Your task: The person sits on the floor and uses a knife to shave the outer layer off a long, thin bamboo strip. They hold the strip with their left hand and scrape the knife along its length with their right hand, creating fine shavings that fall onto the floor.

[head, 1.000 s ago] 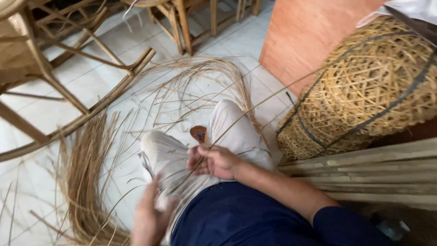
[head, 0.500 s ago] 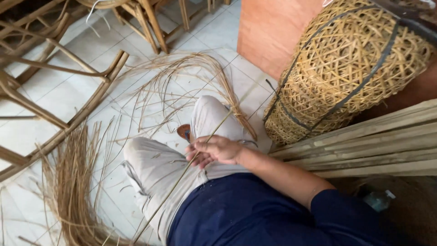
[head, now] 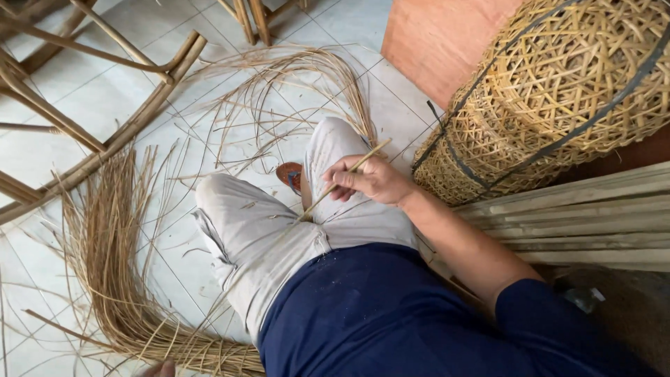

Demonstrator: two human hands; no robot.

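Observation:
My right hand (head: 370, 180) rests over my right knee, fingers pinched on a thin rattan strip (head: 328, 192) that slants from upper right down across my lap. Only a fingertip of my left hand (head: 162, 368) shows at the bottom edge, touching the bundle of rattan strips (head: 118, 279) that curves along the floor on my left. Whether those fingers grip anything is hidden. I sit with my legs in light grey trousers (head: 265, 230) and a dark blue shirt.
A large woven rattan basket (head: 551, 98) with dark bands stands at the right, beside stacked wooden slats (head: 579, 216). Rattan chair frames (head: 91, 84) lie at upper left on the white tiled floor. Loose strips (head: 293, 91) loop ahead of my knees.
My right hand has risen off my lap toward the knee and now pinches a single strip. My left hand has dropped out of the middle to the bottom edge. The camera turned right.

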